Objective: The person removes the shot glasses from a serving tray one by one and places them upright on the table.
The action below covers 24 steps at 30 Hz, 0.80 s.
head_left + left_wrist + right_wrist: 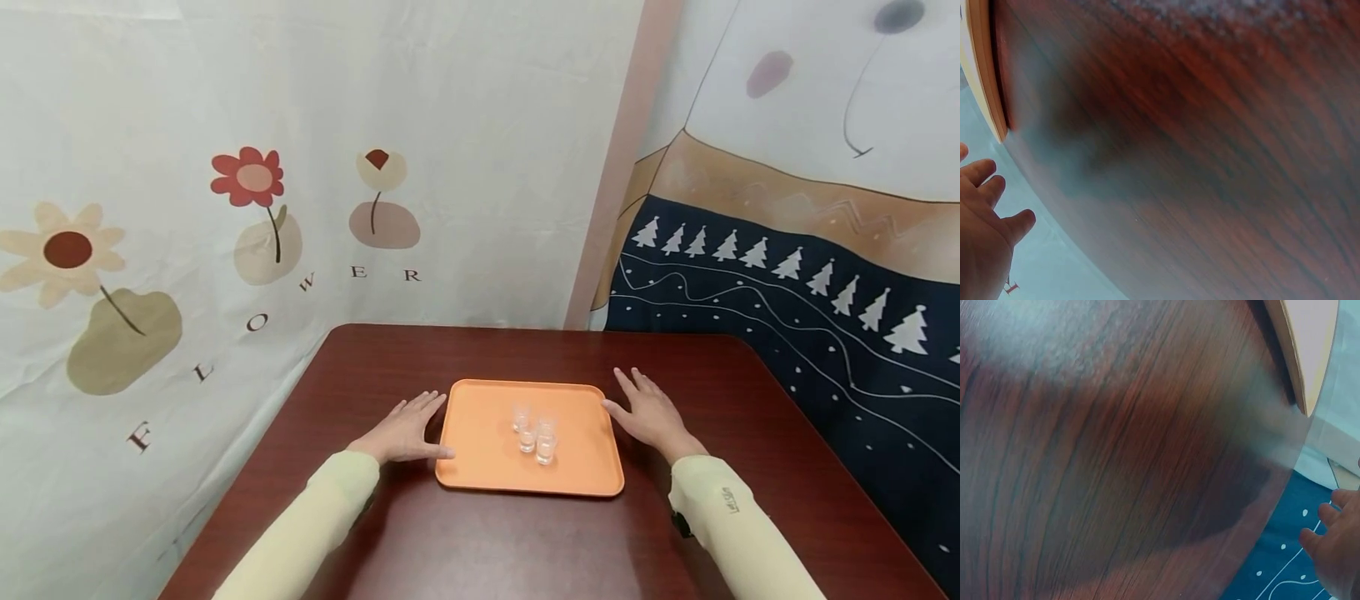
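An orange rectangular tray (480,425) lies flat on the table, with several small clear glasses (545,452) grouped near its middle. At the tray's left side is my left hand (403,433), fingers spread and thumb reaching over the rim; whether it touches cannot be told. My right hand (652,415) is by the tray's upper right corner, fingers extended, thumb close to the rim. In the left wrist view, part of the left hand (985,231) shows below the tray's edge (990,81). The right wrist view catches some right-hand fingers (1329,515) below the tray's edge (1307,356).
The dark red-brown wooden table (495,542) has rounded far corners. Behind it hangs a pale cloth (487,167) printed with flowers and letters. A second cloth (712,292), with dark blue and white trees, hangs along the right.
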Motion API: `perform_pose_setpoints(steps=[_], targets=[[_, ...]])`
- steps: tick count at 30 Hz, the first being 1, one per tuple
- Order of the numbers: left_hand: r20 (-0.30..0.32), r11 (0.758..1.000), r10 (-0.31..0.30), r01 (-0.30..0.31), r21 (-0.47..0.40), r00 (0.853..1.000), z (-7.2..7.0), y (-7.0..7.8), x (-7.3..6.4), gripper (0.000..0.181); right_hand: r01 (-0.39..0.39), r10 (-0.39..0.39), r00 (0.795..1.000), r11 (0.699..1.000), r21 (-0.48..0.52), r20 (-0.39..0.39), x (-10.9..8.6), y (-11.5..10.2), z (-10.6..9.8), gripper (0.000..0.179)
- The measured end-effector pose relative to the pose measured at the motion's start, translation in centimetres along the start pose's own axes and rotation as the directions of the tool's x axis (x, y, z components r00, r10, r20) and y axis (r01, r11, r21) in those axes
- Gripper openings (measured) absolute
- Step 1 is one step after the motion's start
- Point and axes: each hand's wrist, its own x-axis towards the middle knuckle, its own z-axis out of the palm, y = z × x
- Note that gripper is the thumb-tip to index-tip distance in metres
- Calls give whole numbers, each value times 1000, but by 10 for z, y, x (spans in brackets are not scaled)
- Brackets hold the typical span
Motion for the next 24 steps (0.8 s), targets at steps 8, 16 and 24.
perform_pose_setpoints(steps=[8,16,24], targets=[[34,999,25,-24,-31,999,3,3,-5,113,41,-41,999,999,33,-4,2,-9,4,80],[46,998,64,-63,-32,997,9,3,-10,114,90,-89,996,992,91,-13,0,-22,7,80],[42,997,68,-67,-32,997,13,2,-13,117,127,-127,992,979,158,-11,-1,-28,12,78]])
